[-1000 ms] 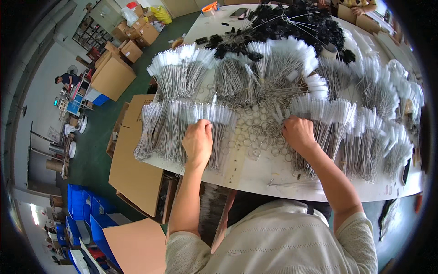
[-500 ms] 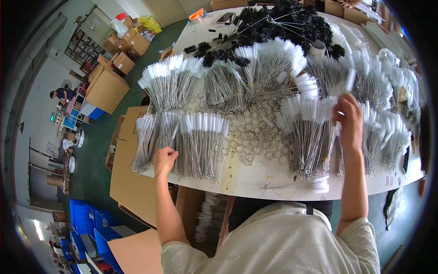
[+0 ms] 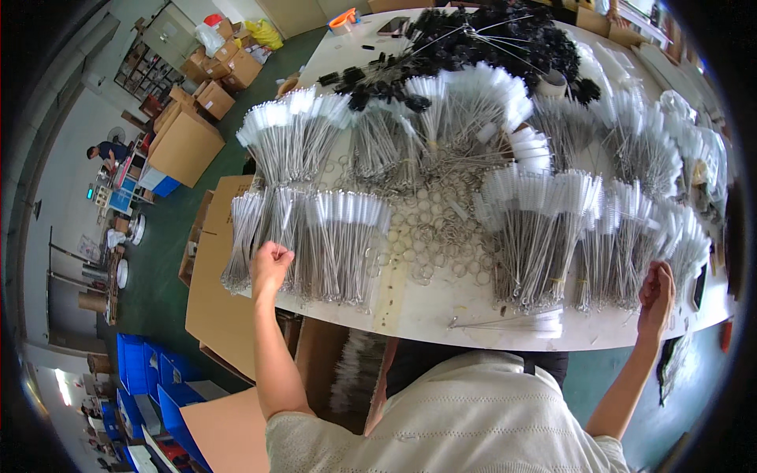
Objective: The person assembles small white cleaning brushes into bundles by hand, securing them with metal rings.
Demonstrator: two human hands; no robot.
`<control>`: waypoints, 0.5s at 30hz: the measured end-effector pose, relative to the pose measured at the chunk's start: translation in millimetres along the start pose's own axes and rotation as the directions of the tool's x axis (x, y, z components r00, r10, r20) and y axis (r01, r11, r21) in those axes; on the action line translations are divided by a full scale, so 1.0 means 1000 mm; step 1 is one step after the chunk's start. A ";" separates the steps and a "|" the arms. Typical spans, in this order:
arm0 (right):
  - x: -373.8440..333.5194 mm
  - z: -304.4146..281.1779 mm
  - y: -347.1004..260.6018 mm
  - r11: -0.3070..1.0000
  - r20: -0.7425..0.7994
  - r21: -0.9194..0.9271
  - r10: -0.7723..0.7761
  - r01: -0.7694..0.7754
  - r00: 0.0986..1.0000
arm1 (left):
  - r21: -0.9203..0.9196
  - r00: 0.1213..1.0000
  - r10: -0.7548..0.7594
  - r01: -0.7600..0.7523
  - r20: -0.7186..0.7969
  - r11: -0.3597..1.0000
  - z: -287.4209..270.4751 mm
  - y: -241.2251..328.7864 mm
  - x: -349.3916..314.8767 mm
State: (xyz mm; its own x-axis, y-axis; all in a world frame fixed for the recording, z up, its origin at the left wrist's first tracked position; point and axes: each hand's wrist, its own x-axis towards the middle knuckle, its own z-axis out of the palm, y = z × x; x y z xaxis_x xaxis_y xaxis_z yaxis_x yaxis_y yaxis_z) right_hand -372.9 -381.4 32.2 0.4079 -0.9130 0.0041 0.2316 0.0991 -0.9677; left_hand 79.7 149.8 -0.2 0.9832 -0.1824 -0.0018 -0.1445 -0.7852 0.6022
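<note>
My left hand [image 3: 270,270] is closed in a pinch at the front left of the table, holding a thin wire brush [image 3: 285,214] upright against the bundles. Rows of wire-stemmed white brushes [image 3: 343,244] stand packed just right of it, bristles away from me and looped ends near. At the far right, my right hand [image 3: 654,298] is beside the near end of another brush bundle [image 3: 619,252], fingers loosely curled and apart, with nothing visible in them. A further bundle [image 3: 536,236] lies left of that one.
Loose metal rings [image 3: 438,229] cover the table's middle. Black brushes [image 3: 505,47] are heaped at the back. A few single brushes [image 3: 512,322] lie along the front edge. Cardboard boxes [image 3: 225,292] and blue bins [image 3: 142,366] stand at the left. A person [image 3: 109,154] sits farther off.
My right hand has come down and right from above the right-hand bundles; the white brush at its fingertips no longer shows there. My left hand has shifted slightly left and up with its brush.
</note>
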 end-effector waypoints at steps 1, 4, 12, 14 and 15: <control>0.002 0.005 0.003 0.999 -0.021 -0.034 -0.015 0.015 1.000 | -0.064 0.999 0.006 -0.002 0.054 0.998 -0.002 0.002 -0.003; 0.002 0.019 0.002 0.994 -0.006 -0.102 -0.024 0.023 1.000 | -0.254 0.928 -0.216 0.297 0.303 0.920 -0.020 0.041 -0.030; -0.009 0.026 -0.010 0.963 -0.076 -0.248 -0.128 0.105 0.989 | -0.847 0.988 -0.134 0.135 0.076 0.514 0.012 0.068 -0.067; -0.009 0.036 -0.014 0.943 -0.128 -0.329 -0.098 0.051 0.987 | -0.927 0.996 0.085 -0.002 0.033 0.375 0.023 0.100 -0.079; -0.007 0.043 -0.017 0.941 -0.116 -0.334 -0.095 0.051 0.989 | -0.936 0.991 0.137 -0.050 -0.002 0.348 0.029 0.120 -0.088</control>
State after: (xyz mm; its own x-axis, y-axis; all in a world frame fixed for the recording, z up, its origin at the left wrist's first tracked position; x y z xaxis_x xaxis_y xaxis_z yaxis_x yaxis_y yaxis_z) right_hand -341.9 -359.3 59.3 0.2787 -0.9581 0.0665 -0.0560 -0.0854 -0.9948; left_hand -27.5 54.4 49.5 0.9545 -0.2869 0.0819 0.0051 0.2900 0.9570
